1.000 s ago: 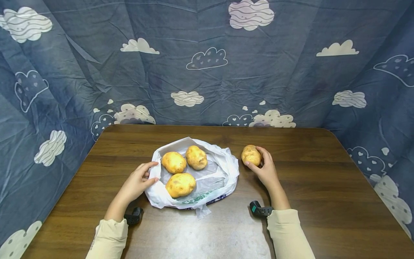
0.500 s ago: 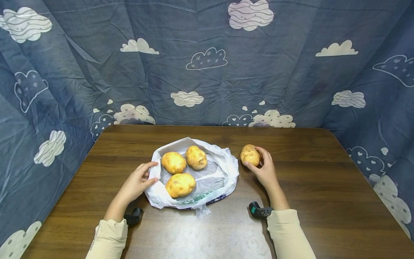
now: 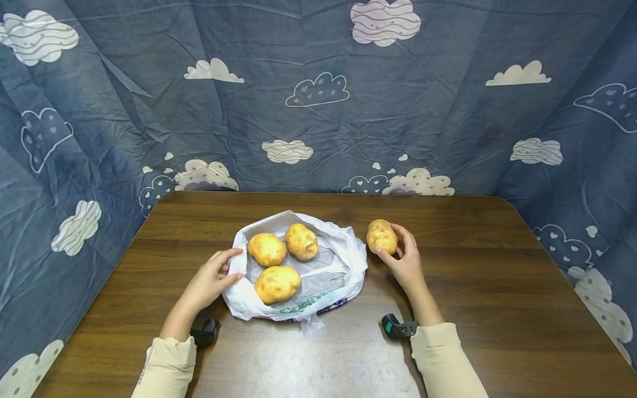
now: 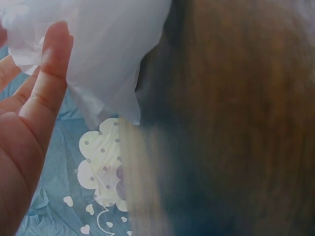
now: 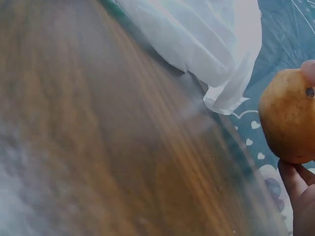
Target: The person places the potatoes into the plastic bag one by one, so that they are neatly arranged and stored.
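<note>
A white plastic bag [image 3: 355, 260] lies spread with its mouth facing up, and three yellow potatoes sit in it: one at the left [image 3: 267, 249], one at the back [image 3: 301, 242], one at the front [image 3: 277, 284]. My left hand [image 3: 209, 282] pinches the bag's left rim; in the left wrist view the thumb [image 4: 51, 73] presses against the white film. Just right of the bag, my right hand [image 3: 408, 260] grips another potato [image 3: 382, 237] between thumb and fingers. The right wrist view shows this potato [image 5: 285, 115] close up, with a dark spot on its skin.
A brown wooden table [image 3: 497, 287] carries the bag. Behind it hangs a blue cloth [image 3: 318, 127] printed with clouds. Black devices are strapped at the left wrist [image 3: 206, 333] and right wrist [image 3: 398, 327].
My right hand has shifted slightly left and away from me with the potato, nearing the bag's right rim. The left hand and the bag stay where they were.
</note>
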`<state>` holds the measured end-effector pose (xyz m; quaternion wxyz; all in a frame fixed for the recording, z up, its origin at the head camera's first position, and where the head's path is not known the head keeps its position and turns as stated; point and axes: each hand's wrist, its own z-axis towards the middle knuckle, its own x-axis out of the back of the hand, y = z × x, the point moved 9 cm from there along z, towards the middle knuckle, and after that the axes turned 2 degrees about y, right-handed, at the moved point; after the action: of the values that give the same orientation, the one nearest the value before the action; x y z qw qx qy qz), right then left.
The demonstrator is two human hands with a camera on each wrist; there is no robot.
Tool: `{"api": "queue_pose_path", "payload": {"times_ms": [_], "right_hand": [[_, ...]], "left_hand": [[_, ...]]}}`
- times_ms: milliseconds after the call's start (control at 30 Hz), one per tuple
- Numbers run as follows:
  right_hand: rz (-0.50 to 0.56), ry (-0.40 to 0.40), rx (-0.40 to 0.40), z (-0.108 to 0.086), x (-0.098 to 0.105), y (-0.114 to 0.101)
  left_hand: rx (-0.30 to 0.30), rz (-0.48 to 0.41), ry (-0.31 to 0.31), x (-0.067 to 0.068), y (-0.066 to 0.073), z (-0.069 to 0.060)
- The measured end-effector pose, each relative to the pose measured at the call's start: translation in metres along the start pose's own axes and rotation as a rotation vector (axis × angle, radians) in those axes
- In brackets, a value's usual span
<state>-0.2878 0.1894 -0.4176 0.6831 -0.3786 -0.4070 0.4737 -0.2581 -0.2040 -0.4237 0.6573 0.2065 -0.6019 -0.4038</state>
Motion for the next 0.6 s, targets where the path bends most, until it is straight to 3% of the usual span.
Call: {"api": "queue_pose_path", "payload": {"times_ms": [167, 600], "right_hand": [[0.042, -0.012, 0.027, -0.002, -0.004, -0.007], [0.044, -0.072, 0.135, -0.013, -0.024, -0.034]], "left_hand": [[-0.021, 0.007, 0.014, 0.001, 0.001, 0.000], [0.008, -0.029, -0.004, 0.001, 0.001, 0.000]]}}
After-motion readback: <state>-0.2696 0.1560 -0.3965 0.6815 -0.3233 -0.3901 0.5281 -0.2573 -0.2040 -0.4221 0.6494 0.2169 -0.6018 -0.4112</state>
